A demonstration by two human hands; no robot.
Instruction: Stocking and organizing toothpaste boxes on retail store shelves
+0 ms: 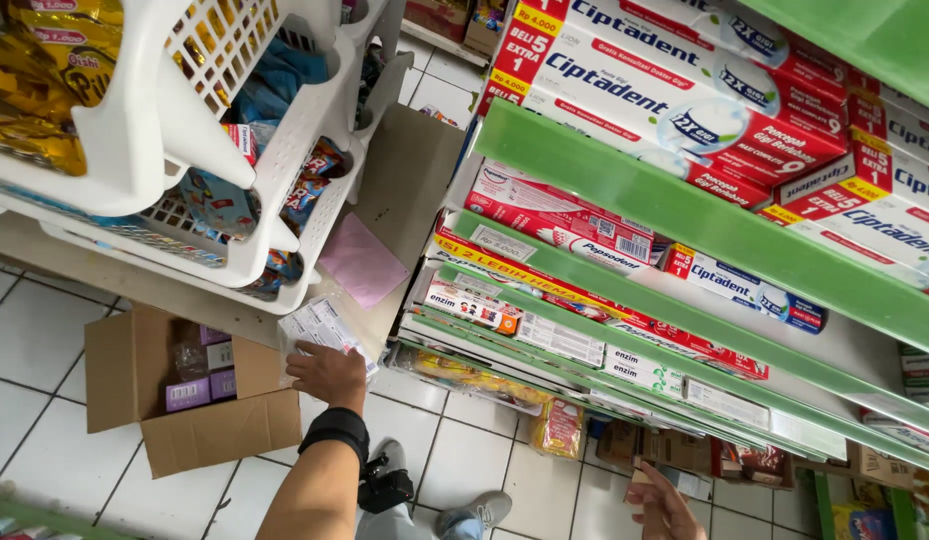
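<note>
The left hand point(329, 372) has its fingers closed on a clear-wrapped bundle of small white boxes point(322, 325), just right of the open brown cardboard carton point(219, 435); grip it underneath. The right hand point(664, 510) hovers with fingers loosely spread near the bottom green shelf point(624, 395).

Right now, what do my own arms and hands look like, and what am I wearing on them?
Both hands are bare, no gloves. The left hand has a wide black band around the wrist, with a bare forearm below it. The right hand shows no sleeve or band in view.
</note>
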